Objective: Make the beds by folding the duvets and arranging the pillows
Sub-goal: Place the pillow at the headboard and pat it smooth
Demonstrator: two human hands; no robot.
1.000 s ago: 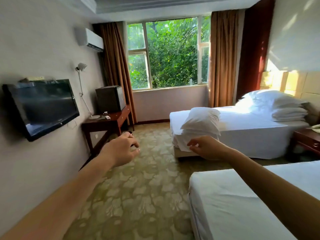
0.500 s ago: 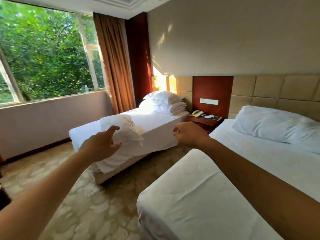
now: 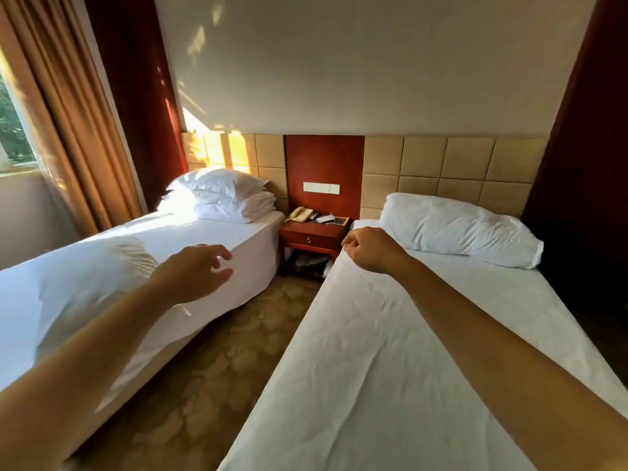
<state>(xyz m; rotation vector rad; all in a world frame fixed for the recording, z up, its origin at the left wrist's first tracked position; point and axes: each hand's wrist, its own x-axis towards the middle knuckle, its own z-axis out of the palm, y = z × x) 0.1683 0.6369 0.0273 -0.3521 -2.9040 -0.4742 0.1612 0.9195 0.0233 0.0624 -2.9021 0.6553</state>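
View now swung headboard-ward; right bed's pillow crosswise.

Nightstand bearing telephone

folded duvet left bed; stacked pillows | pillow right bed

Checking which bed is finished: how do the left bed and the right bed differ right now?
The left bed has stacked pillows at its head; the right bed has one pillow lying flat. A folded white bundle lies on the left bed; none shows on the right. Both have white sheets.
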